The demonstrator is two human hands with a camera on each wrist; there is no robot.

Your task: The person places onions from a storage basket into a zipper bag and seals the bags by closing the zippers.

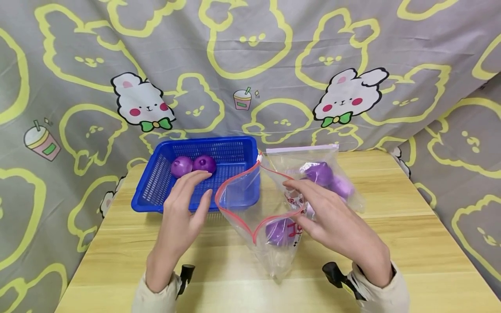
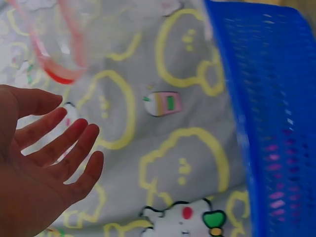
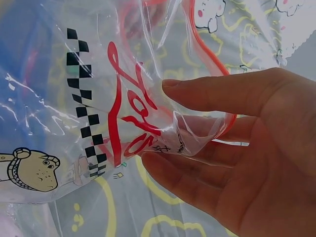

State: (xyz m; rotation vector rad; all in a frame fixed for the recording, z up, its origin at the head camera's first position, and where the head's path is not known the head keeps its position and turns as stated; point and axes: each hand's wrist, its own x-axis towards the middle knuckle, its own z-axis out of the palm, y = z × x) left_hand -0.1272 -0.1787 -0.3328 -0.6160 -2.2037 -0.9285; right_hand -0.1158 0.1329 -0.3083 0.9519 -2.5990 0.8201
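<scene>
My right hand (image 1: 303,204) pinches the red-zipped rim of a clear plastic bag (image 1: 258,217), holding its mouth wide; the right wrist view shows thumb and fingers (image 3: 217,94) clamped on the printed plastic (image 3: 123,113). One purple ball (image 1: 277,231) lies inside that bag. My left hand (image 1: 192,195) hovers with straight fingers over the front of a blue basket (image 1: 156,182), holding nothing; its fingers (image 2: 69,143) look spread in the left wrist view. Two purple balls (image 1: 182,166) (image 1: 205,163) sit in the basket.
A second clear bag (image 1: 313,174) with purple balls (image 1: 321,174) lies behind my right hand. The wooden table (image 1: 411,243) is backed by a grey rabbit-print cloth (image 1: 250,65). The basket wall (image 2: 266,123) fills the right of the left wrist view.
</scene>
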